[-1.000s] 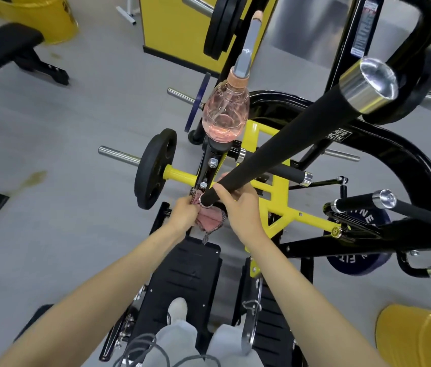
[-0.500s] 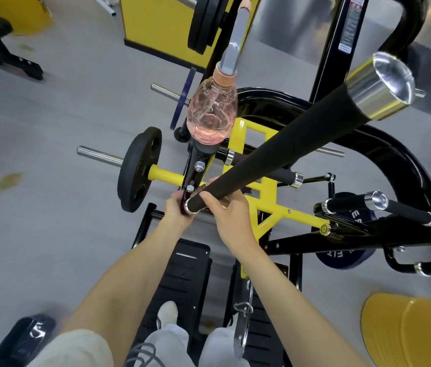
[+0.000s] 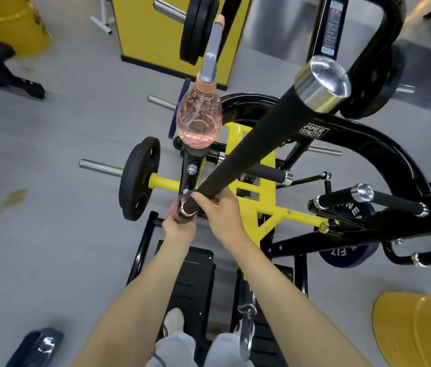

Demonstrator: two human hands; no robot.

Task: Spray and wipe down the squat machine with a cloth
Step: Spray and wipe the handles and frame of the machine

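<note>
My left hand (image 3: 180, 229) is closed round the cloth (image 3: 186, 194), holding it against the near end of the black handle (image 3: 251, 144). My right hand (image 3: 222, 215) grips that handle just beside it. To do this well, I should brace with the right and twist the cloth fully round the metal collar, missing no side. The squat machine (image 3: 262, 197) stands before me, yellow and black, with the pink spray bottle (image 3: 199, 120) perched on its post beyond my hands.
</note>
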